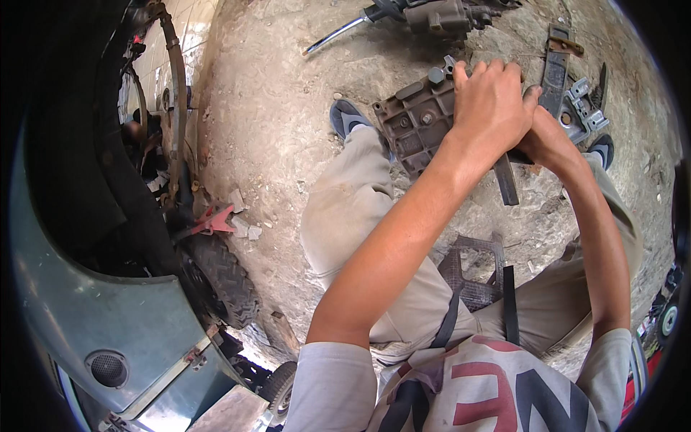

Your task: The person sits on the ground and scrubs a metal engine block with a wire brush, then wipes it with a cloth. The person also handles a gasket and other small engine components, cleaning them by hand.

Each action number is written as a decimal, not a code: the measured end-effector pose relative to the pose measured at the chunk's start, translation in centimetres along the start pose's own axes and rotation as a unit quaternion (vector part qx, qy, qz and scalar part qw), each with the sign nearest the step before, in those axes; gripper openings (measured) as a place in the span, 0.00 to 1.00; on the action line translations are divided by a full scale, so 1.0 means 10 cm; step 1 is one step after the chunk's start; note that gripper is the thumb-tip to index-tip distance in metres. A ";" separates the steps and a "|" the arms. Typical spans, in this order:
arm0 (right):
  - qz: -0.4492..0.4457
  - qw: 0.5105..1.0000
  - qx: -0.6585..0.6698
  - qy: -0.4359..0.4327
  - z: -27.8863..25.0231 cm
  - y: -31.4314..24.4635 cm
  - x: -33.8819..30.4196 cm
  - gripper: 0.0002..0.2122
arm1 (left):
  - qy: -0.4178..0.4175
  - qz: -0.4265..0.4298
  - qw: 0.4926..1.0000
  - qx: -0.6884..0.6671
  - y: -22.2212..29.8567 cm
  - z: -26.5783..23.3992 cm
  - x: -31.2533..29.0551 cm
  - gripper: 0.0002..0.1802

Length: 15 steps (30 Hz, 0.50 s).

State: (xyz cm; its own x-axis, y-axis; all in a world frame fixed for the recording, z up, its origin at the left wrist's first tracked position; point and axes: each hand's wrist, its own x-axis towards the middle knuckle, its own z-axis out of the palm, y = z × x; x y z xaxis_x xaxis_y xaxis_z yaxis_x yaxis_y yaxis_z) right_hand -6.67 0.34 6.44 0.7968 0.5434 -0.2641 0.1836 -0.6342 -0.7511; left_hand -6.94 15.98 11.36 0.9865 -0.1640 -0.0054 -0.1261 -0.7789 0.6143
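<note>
A dark, greasy cast-metal casing, with square ribs and bolt heads, is tilted between my legs, above the ground. My left hand lies over its right part, fingers curled round the far edge. My right hand grips the right side; its thumb shows beside my left hand, while its other fingers are hidden. A flat dark metal bar sticks out toward me from beneath my hands; I cannot tell whether it is held or joined to the casing.
A larger mechanical assembly with a shiny shaft lies at the far side. Right of my hands are a dark metal bar and a silver bracket. Under me stands a crate-like seat. A vehicle body, tyre and red stand fill the left.
</note>
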 end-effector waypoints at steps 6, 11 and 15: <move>-0.014 1.000 0.015 0.007 0.00 0.04 -0.01 0.14 | -0.002 0.004 1.000 -0.009 0.01 0.00 0.00 0.23; 0.014 1.000 -0.008 -0.022 -0.05 0.02 0.00 0.14 | -0.008 0.000 1.000 -0.006 0.00 -0.02 -0.01 0.23; -0.008 1.000 0.001 -0.011 -0.04 0.04 -0.01 0.15 | -0.013 -0.002 1.000 -0.009 0.02 -0.02 0.00 0.23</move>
State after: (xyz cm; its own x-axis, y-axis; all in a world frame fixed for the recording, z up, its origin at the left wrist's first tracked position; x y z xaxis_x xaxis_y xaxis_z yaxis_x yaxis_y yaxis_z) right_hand -6.43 -0.14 6.37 0.7809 0.5659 -0.2645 0.1955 -0.6236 -0.7569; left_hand -6.89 15.92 11.62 0.9840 -0.1757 -0.0280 -0.1193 -0.7686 0.6286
